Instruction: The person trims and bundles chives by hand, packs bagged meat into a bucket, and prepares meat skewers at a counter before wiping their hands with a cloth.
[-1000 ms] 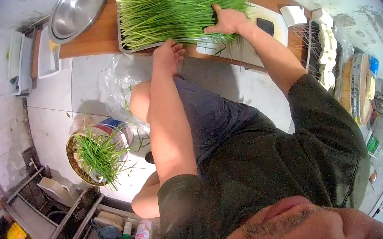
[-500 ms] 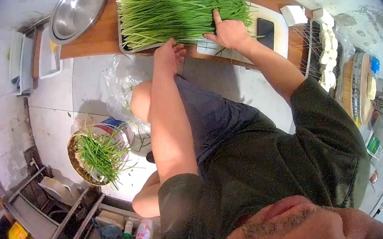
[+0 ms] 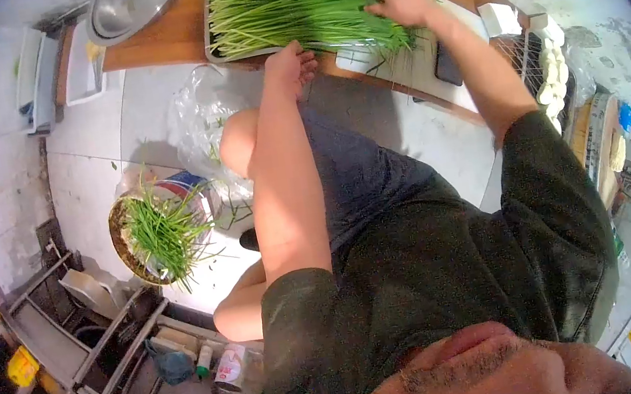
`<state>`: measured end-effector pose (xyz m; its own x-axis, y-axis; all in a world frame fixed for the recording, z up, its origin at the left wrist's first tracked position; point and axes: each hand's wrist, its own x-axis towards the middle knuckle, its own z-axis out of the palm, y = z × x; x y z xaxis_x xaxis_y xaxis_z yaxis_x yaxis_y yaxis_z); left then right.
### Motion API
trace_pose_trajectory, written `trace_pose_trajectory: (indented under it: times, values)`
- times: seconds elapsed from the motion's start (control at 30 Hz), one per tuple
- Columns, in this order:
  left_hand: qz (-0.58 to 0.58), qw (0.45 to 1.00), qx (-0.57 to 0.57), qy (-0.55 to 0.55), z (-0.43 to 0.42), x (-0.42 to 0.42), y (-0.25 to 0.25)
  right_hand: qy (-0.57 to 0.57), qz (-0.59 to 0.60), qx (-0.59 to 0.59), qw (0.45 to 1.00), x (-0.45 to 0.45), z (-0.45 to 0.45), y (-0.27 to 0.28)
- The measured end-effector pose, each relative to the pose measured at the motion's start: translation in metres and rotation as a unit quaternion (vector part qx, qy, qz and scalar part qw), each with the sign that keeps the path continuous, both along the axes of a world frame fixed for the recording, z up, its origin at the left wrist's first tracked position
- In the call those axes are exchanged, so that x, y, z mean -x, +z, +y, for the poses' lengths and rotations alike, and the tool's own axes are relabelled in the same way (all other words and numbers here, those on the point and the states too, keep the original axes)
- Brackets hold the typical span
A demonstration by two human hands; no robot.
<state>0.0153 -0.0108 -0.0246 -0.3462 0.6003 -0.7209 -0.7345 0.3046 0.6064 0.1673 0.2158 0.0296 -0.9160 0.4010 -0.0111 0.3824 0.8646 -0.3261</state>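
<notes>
A thick layer of long green chives (image 3: 264,6) lies across a metal tray (image 3: 231,55) on the wooden counter. My left hand (image 3: 291,69) is at the tray's front edge, its fingers loosely bent and a little apart; nothing shows in them. Over the right part of the chives is my right hand (image 3: 400,4), thumb and fingers apart, with its fingertips at the leaves. Some leaf ends hang past the tray onto a white cutting board (image 3: 431,72). A dark phone (image 3: 447,67) rests on that board, beside my right forearm.
Left of the tray stand a steel bowl (image 3: 132,9) and a white bin (image 3: 82,72). More chives fill a bucket (image 3: 126,252) on the floor, near a clear plastic bag (image 3: 198,109). White pieces (image 3: 551,75) line a rack at right. A metal frame (image 3: 110,339) stands at lower left.
My right hand has moved up and right from the near edge of the chives to farther over them, and its pointing finger is now less straight. The whole view has shifted slightly.
</notes>
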Motion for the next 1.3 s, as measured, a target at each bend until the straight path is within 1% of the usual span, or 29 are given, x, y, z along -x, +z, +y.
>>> trace_pose_trajectory:
  times: [0.07, 0.1, 0.17, 0.2, 0.3, 0.37, 0.4, 0.5, 0.6, 0.7, 0.8, 0.9, 1.0, 1.1, 1.13, 1.23, 1.3]
  values:
    - [0.035, 0.999, 0.012, -0.003, 0.001, 0.002, -0.013, 0.011, -0.104, 0.076, 0.992, 0.015, 0.008, 0.035]
    - [0.052, 0.998, 0.017, -0.005, 0.002, 0.004, -0.018, 0.034, -0.121, 0.079, 0.989, 0.019, 0.014, 0.04]
    - [0.044, 0.998, 0.029, 0.019, 0.003, 0.006, -0.022, 0.079, -0.155, 0.083, 0.981, 0.025, 0.024, 0.041]
    - [0.04, 0.998, 0.035, 0.031, 0.002, 0.005, -0.016, 0.088, -0.105, 0.052, 0.989, 0.023, 0.019, 0.043]
    - [0.047, 0.997, 0.06, 0.032, 0.002, -0.002, 0.003, 0.038, -0.183, 0.172, 0.967, 0.029, 0.011, 0.052]
    - [0.036, 0.998, 0.026, 0.039, 0.003, 0.001, -0.007, 0.095, -0.127, 0.081, 0.984, 0.024, 0.023, 0.025]
    - [0.031, 0.999, 0.009, 0.042, 0.004, 0.002, -0.008, 0.123, -0.098, 0.036, 0.987, 0.021, 0.024, 0.02]
    - [0.057, 0.997, 0.019, 0.048, 0.007, 0.003, -0.014, 0.093, -0.145, 0.078, 0.982, 0.02, 0.026, 0.012]
    - [0.035, 0.992, -0.008, 0.122, 0.011, 0.003, -0.012, 0.087, -0.112, 0.088, 0.986, 0.017, 0.016, 0.009]
    - [0.03, 0.994, -0.019, 0.103, 0.015, 0.005, -0.023, 0.093, -0.115, 0.041, 0.988, 0.017, 0.016, 0.001]
    - [0.046, 0.988, -0.018, 0.144, 0.015, 0.0, -0.012, 0.102, -0.081, 0.052, 0.99, 0.02, 0.002, 0.003]
    - [0.025, 0.993, -0.024, 0.115, 0.018, 0.0, -0.017, 0.106, -0.075, 0.06, 0.99, 0.026, -0.002, 0.005]
    - [0.047, 0.99, -0.035, 0.13, 0.018, -0.002, -0.023, 0.103, -0.1, 0.038, 0.989, 0.034, 0.005, 0.013]
    - [0.057, 0.996, 0.001, 0.072, 0.021, 0.003, -0.026, 0.082, -0.125, 0.13, 0.98, 0.042, 0.013, 0.025]
    - [0.051, 0.997, -0.002, 0.061, 0.021, 0.002, -0.024, 0.093, -0.118, 0.144, 0.978, 0.044, 0.018, 0.024]
    - [0.058, 0.996, 0.01, 0.067, 0.025, 0.003, -0.032, 0.148, -0.152, 0.101, 0.972, 0.041, 0.013, 0.022]
    - [0.053, 0.997, 0.011, 0.064, 0.026, 0.003, -0.031, 0.139, -0.165, 0.09, 0.972, 0.038, 0.002, 0.021]
